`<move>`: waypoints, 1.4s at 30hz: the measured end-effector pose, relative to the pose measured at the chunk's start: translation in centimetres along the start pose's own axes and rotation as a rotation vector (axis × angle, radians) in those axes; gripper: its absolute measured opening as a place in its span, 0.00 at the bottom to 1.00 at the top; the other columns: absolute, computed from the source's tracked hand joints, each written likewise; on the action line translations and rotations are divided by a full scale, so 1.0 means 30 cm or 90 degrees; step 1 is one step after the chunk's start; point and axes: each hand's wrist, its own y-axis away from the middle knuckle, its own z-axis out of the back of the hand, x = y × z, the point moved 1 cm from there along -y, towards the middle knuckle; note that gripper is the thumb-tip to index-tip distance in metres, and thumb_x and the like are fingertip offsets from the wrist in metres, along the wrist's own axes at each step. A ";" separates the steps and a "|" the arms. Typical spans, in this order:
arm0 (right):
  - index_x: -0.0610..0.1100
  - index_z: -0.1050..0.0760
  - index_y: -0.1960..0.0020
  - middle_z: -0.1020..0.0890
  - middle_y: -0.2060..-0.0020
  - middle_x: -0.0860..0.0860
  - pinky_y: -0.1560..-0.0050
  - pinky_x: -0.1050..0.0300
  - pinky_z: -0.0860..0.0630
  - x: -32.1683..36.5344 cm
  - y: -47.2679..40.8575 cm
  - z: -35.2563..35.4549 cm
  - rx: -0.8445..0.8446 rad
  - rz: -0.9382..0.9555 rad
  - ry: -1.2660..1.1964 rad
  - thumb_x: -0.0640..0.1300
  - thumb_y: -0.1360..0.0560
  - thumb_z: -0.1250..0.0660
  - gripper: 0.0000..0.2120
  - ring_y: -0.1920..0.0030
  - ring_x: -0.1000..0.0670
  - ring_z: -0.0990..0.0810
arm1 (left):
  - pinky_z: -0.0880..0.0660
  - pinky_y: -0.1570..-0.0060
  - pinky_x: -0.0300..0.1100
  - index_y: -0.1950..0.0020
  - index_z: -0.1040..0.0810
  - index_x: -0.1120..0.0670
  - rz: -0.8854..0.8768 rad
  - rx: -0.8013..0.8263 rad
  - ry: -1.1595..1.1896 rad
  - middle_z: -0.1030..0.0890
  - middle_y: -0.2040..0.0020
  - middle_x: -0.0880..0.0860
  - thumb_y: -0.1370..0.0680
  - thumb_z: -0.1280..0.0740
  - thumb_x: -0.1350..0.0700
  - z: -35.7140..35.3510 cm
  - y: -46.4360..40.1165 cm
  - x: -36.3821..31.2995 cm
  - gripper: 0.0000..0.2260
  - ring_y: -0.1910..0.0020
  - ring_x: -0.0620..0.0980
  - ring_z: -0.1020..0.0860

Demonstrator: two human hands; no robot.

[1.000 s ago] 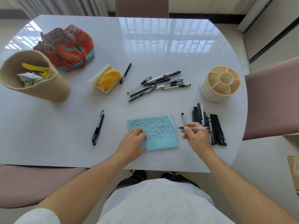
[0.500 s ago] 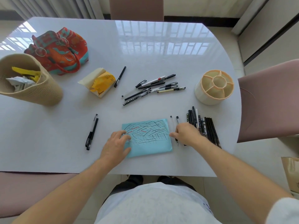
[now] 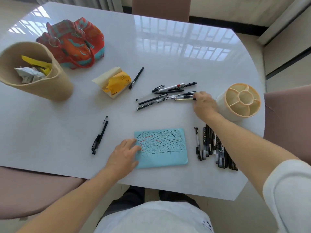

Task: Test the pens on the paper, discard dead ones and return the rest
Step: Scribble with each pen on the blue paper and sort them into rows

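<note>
A blue paper (image 3: 168, 148) covered in black and red test strokes lies near the table's front edge. My left hand (image 3: 123, 153) rests flat on its left edge. My right hand (image 3: 204, 105) is stretched out to a loose pile of pens (image 3: 156, 99) in the middle of the table, and its fingertips pinch the right end of a tan-barrelled pen (image 3: 184, 99). A tight row of dark pens (image 3: 212, 143) lies right of the paper, under my right forearm. The cream pen holder (image 3: 223, 108) with divided compartments stands empty at the right.
A tan basket (image 3: 55, 88) holding crumpled paper and yellow scraps stands at the left, with a colourful bag (image 3: 75, 41) behind it. One black pen (image 3: 100, 136) lies left of the paper, another (image 3: 136, 77) beside a yellow note pad (image 3: 114, 83). Pink chairs surround the table.
My right hand has left the pen it held in the row beside the paper and moved up to the middle pile. My left hand has stayed on the paper.
</note>
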 end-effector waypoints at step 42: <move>0.48 0.14 0.53 0.12 0.62 0.49 0.56 0.52 0.16 0.092 0.740 -0.142 0.036 -0.212 -0.744 0.37 0.24 0.28 0.07 0.62 0.47 0.13 | 0.26 0.41 0.43 0.51 0.22 0.44 -0.040 0.086 0.137 0.22 0.36 0.42 0.22 0.30 0.48 -0.016 -0.060 -0.193 0.03 0.36 0.44 0.26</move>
